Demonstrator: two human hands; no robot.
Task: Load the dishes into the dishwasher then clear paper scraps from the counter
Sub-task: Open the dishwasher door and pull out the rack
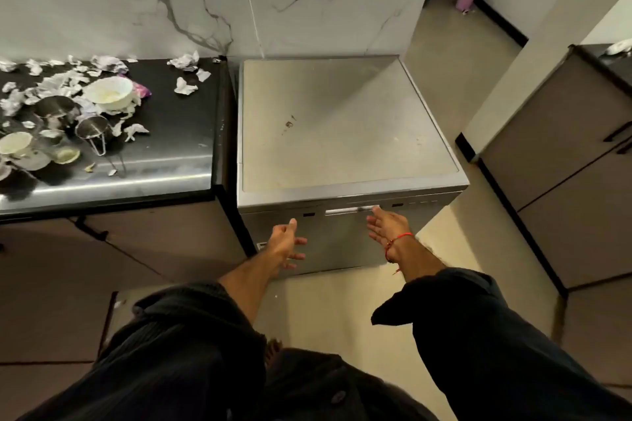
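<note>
The dishwasher [345, 133] stands shut against the counter's [178, 133] right edge. Your left hand [285, 243] and right hand [386, 227] hover open, holding nothing, right beside the handle [352, 209]. Pull unevenly and the door could drop on your legs.
</note>
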